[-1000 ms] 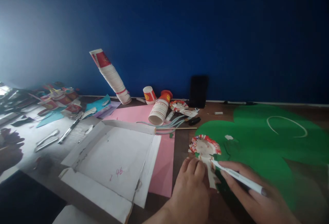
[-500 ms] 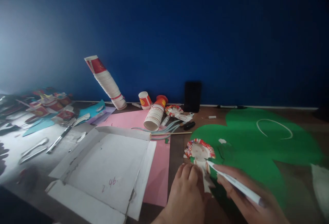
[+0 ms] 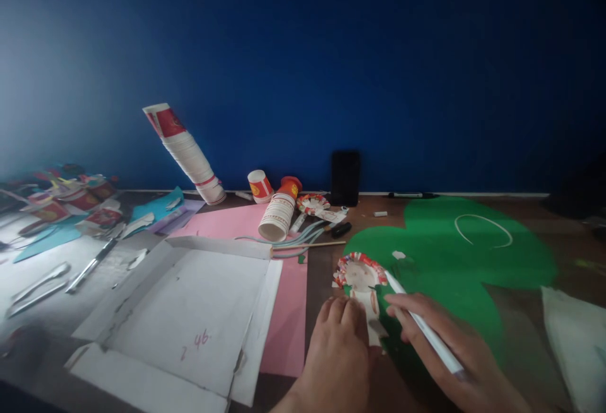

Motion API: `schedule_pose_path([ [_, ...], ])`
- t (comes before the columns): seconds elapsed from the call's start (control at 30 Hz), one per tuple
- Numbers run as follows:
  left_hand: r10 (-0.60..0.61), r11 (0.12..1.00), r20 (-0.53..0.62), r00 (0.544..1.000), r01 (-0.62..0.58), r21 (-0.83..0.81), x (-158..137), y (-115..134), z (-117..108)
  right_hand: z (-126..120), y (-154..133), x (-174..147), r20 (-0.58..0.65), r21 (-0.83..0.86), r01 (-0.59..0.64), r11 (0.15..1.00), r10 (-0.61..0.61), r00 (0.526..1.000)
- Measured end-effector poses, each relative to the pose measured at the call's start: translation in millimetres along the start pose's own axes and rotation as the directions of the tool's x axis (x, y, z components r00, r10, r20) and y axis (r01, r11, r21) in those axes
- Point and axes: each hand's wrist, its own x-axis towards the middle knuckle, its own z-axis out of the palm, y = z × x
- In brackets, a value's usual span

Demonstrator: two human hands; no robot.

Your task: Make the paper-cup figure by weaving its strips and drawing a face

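A paper figure (image 3: pixel 361 274) lies by the lower left edge of a large green paper shape (image 3: pixel 440 255). Its round pale top has a ruffled red-and-white rim, and a white strip runs down below. My left hand (image 3: pixel 338 347) is closed, its fingers together and pressed down on the strip's left side; the thumb is mostly hidden. In my right hand (image 3: pixel 438 337) a white pen (image 3: pixel 433 340) is pinched, slanting up to the left. Its tip is at the right side of the ruffled rim; whether it touches I cannot tell.
A white open box (image 3: pixel 199 305) rests partly on pink paper (image 3: pixel 286 324). Behind stand a leaning stack of paper cups (image 3: pixel 187 157) and a black phone-like slab (image 3: pixel 345 178) against the blue wall. A craft knife (image 3: pixel 92 266) and several decorated cups (image 3: pixel 78 198) lie left.
The pen in my right hand has gone from the narrow part below the round top up to the rim's right side. My left hand stays on the strip. The view has turned slightly right.
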Motion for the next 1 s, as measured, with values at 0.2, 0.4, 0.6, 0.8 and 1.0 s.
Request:
schedule_pose_path([
  [0.2, -0.045, 0.999, 0.016, 0.999, 0.045, -0.025, 2.0, 1.4, -2.7, -19.2, 18.8, 12.5, -0.233, -0.053, -0.18, 0.982, 0.163, 0.959],
  [0.4, -0.068, 0.995, 0.046, 0.997, 0.071, -0.064, 1.8, 3.5, -6.4, -37.3, 58.7, 22.6, -0.374, 0.004, -0.471, 0.882, 0.438, 0.817],
  [0.6, -0.064, 0.996, 0.02, 0.998, 0.065, -0.063, 0.5, 1.1, -1.1, -35.0, 64.5, 17.6, -0.319, -0.022, -0.436, 0.899, 0.407, 0.856],
  [0.8, -0.073, 0.995, 0.012, 0.997, 0.074, -0.073, -0.1, 2.6, -2.2, -33.5, 52.8, 17.0, -0.399, -0.074, -0.355, 0.932, 0.299, 0.867],
  [1.0, -0.097, 0.993, 0.039, 0.994, 0.1, -0.064, 0.5, 3.0, -2.6, -33.1, 48.1, 10.8, -0.403, -0.088, -0.172, 0.981, 0.123, 0.907],
])
